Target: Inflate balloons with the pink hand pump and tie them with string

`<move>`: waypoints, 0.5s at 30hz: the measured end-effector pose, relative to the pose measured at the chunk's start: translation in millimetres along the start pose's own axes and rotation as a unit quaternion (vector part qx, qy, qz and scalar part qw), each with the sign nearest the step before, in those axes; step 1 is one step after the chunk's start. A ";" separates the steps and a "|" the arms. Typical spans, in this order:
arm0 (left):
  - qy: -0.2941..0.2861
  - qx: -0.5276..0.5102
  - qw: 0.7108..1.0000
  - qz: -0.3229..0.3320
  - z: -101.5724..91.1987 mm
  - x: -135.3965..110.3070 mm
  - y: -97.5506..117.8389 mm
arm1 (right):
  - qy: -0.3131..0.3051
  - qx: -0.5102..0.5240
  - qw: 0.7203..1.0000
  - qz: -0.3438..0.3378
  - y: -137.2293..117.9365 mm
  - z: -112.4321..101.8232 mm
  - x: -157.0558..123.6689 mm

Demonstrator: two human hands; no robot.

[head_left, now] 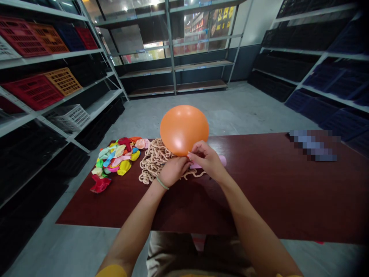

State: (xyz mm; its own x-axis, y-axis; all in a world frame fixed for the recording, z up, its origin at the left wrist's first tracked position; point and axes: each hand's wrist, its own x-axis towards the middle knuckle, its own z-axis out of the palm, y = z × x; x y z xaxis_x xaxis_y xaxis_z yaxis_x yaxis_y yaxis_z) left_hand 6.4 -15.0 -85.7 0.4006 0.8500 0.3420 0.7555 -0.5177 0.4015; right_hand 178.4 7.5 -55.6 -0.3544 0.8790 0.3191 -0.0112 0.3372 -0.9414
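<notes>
An inflated orange balloon (184, 129) stands above the table, its neck end down between my hands. My left hand (174, 170), with a green band at the wrist, is closed at the balloon's neck. Close beside it, my right hand (209, 159) pinches at the same neck with thumb and forefinger. The neck itself is mostly hidden by my fingers. Behind my hands lies a pink cylinder (221, 160), partly covered. A heap of beige cord (155, 159) lies to the left, and a loose strand of it runs below my hands.
Several uninflated balloons (115, 156) in many colours are piled at the left of the dark red table (273, 184). A pixelated object (313, 144) lies at the far right. Shelves with crates (31, 92) stand left and right, and a metal rack (174, 69) stands beyond.
</notes>
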 end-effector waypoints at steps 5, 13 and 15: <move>0.029 -0.002 0.999 -0.027 0.2 1.3 3.5 | -0.024 -0.080 0.996 -0.043 0.2 1.1 -0.8; 0.069 -0.251 0.950 -0.170 -3.6 2.7 -0.2 | 0.049 -0.219 0.954 -0.200 1.2 -13.6 2.7; 0.071 -0.329 0.920 -0.200 -2.8 3.3 -2.1 | 0.043 -0.279 0.933 -0.222 2.8 -15.2 2.6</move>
State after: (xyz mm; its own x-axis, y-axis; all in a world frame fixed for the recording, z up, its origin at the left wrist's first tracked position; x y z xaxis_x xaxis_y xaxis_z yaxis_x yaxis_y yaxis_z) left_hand 4.7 -11.4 -83.0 0.0512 0.9884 0.1433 0.3326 -0.1521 0.9307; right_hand 191.7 15.8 -55.8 -0.3535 0.6266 0.6945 0.3589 0.7765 -0.5179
